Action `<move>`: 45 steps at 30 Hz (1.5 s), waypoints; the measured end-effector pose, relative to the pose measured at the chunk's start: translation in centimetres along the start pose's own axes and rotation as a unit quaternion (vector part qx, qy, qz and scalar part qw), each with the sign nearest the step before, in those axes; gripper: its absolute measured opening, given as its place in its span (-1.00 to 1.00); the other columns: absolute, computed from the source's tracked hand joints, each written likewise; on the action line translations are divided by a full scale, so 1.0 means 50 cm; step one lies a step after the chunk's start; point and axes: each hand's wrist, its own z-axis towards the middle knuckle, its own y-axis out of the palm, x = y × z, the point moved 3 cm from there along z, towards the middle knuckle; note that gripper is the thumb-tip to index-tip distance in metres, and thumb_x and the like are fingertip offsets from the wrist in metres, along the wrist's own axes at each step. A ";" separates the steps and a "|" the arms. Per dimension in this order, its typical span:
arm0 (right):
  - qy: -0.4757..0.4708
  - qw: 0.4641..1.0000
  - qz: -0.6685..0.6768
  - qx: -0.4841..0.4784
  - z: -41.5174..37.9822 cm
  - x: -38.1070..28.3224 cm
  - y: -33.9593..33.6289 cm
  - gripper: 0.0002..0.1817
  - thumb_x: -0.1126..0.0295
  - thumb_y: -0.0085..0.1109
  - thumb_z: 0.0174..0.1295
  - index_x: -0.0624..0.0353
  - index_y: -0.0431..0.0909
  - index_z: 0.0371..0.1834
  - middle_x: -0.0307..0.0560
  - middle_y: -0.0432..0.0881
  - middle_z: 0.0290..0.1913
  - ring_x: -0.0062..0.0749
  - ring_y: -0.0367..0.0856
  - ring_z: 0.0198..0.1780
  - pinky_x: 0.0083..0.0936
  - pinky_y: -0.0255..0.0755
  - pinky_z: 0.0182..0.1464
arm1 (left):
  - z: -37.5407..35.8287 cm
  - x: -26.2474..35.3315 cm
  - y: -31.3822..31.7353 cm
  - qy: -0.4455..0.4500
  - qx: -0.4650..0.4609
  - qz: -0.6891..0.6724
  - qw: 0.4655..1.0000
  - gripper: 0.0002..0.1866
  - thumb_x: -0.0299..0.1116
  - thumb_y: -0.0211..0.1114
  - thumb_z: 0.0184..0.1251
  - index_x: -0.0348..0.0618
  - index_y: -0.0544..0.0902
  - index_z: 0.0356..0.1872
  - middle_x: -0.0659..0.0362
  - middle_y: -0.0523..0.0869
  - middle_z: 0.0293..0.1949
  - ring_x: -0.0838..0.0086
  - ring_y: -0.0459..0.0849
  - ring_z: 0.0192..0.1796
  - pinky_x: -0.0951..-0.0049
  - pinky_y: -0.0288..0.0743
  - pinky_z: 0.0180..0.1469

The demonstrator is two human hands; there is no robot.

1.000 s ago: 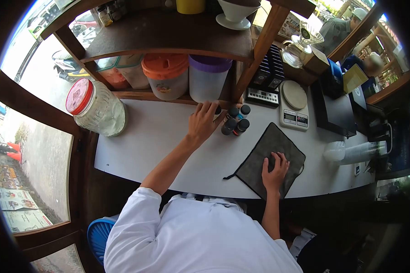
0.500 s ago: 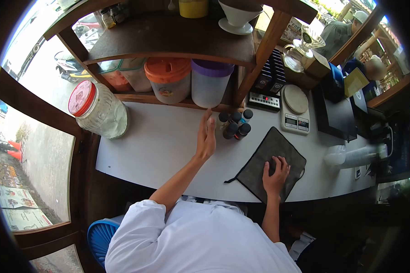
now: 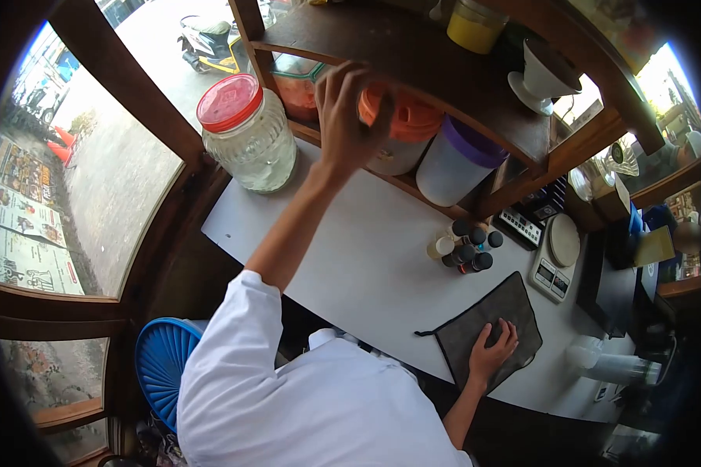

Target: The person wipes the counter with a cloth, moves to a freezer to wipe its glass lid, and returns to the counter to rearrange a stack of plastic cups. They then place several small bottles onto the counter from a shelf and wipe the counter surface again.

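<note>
My left hand [image 3: 349, 124] is raised in front of the wooden shelf, its thumb spread from bent fingers and nothing visible in it. It partly covers the orange lid [image 3: 413, 117] of a plastic tub. Just left of it stands a large ribbed glass jar [image 3: 261, 152] with a red lid. Beside the tub is a translucent container [image 3: 452, 167] with a purple rim. On the right of the counter, my right hand [image 3: 493, 350] rests on a dark cloth [image 3: 487, 315], fingers apart. Several small bottles [image 3: 461, 255], mostly black-capped, stand beyond the cloth.
A kitchen scale [image 3: 554, 268] and a keypad device [image 3: 519, 227] sit behind the cloth on the white counter [image 3: 343, 257]. Stacked plastic cups [image 3: 619, 366] lie at the right. A white dripper [image 3: 544, 78] stands on the shelf [image 3: 397, 47]. A blue ribbed object [image 3: 163, 370] is below left.
My left hand has risen from near the bottles up and left to the shelf front. The view has turned left. My right hand stays on the cloth.
</note>
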 end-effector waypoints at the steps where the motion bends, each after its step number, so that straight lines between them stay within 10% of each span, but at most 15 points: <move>1: -0.005 1.000 0.003 0.006 0.004 -0.003 -0.002 -0.65 0.23 0.20 0.41 0.15 0.57 0.15 0.06 0.48 0.26 0.03 0.41 0.39 0.15 0.03 0.53 | 0.053 -0.034 0.004 0.013 -0.005 0.019 1.000 -0.68 -0.40 0.46 0.22 -0.11 0.64 -0.01 0.03 0.64 0.13 0.10 0.55 0.21 0.13 0.38 0.28; 7: 0.006 1.000 -0.004 -0.002 0.004 -0.003 0.001 -0.64 0.22 0.20 0.37 0.13 0.56 0.16 0.08 0.46 0.27 0.08 0.39 0.40 0.26 0.02 0.54 | 0.302 -0.195 0.108 0.056 -0.112 0.299 0.946 -0.44 0.15 0.28 0.36 -0.05 0.62 0.17 -0.06 0.60 0.20 0.09 0.54 0.30 0.02 0.43 0.29; 11: 0.024 1.000 -0.001 0.008 0.006 -0.006 -0.001 -0.65 0.25 0.24 0.31 0.14 0.56 0.10 0.08 0.47 0.22 0.08 0.39 0.38 0.26 0.00 0.54 | 0.411 -0.438 0.257 0.135 -0.134 0.288 0.939 -0.49 0.11 0.24 0.44 -0.05 0.60 0.18 -0.05 0.70 0.03 0.17 0.68 0.11 0.06 0.57 0.09; 23: 0.036 0.999 -0.003 0.001 0.014 -0.006 -0.002 -0.67 0.27 0.27 0.26 0.11 0.57 0.05 0.06 0.47 0.21 0.05 0.39 0.37 0.27 0.01 0.53 | 0.423 -0.451 0.264 -0.011 -0.367 0.293 0.883 -0.53 0.08 0.23 0.48 -0.05 0.61 0.16 0.05 0.73 -0.22 0.23 0.73 -0.18 0.15 0.59 -0.12; 32: 0.029 1.000 0.007 0.005 0.007 0.000 -0.003 -0.67 0.25 0.28 0.27 0.10 0.58 0.06 0.03 0.46 0.23 0.02 0.39 0.39 0.25 0.02 0.53 | 0.392 -0.302 0.171 -0.085 -0.375 0.162 0.909 -0.56 0.06 0.22 0.51 -0.06 0.62 0.14 0.12 0.75 -0.41 0.28 0.76 -0.39 0.22 0.62 -0.27; 37: 0.029 0.999 0.009 0.015 0.011 -0.004 -0.007 -0.66 0.23 0.29 0.29 0.07 0.59 0.08 -0.01 0.49 0.22 -0.02 0.40 0.39 0.22 0.04 0.54 | 0.275 -0.046 0.017 0.219 -0.176 0.107 0.954 -0.69 -0.16 0.46 0.34 -0.10 0.66 -0.04 0.11 0.75 -0.16 0.21 0.80 -0.15 0.24 0.68 -0.14; 41: 0.033 0.999 0.013 0.010 0.007 -0.006 -0.008 -0.67 0.23 0.28 0.32 0.06 0.59 0.10 -0.02 0.50 0.23 -0.03 0.41 0.38 0.17 0.05 0.55 | 0.125 0.096 -0.054 0.031 -0.311 -0.017 0.950 -0.78 -0.33 0.45 0.38 -0.23 0.65 -0.10 0.08 0.69 -0.23 0.36 0.75 -0.18 0.35 0.57 -0.16; 45: 0.028 0.999 0.015 0.012 0.006 -0.001 -0.009 -0.66 0.20 0.27 0.33 0.04 0.60 0.10 -0.03 0.48 0.25 -0.04 0.39 0.40 0.21 0.04 0.55 | -0.078 0.142 -0.027 0.053 -0.377 -0.050 0.923 -0.75 -0.30 0.53 0.26 -0.18 0.63 -0.21 0.12 0.65 -0.32 0.23 0.70 -0.28 0.28 0.59 -0.22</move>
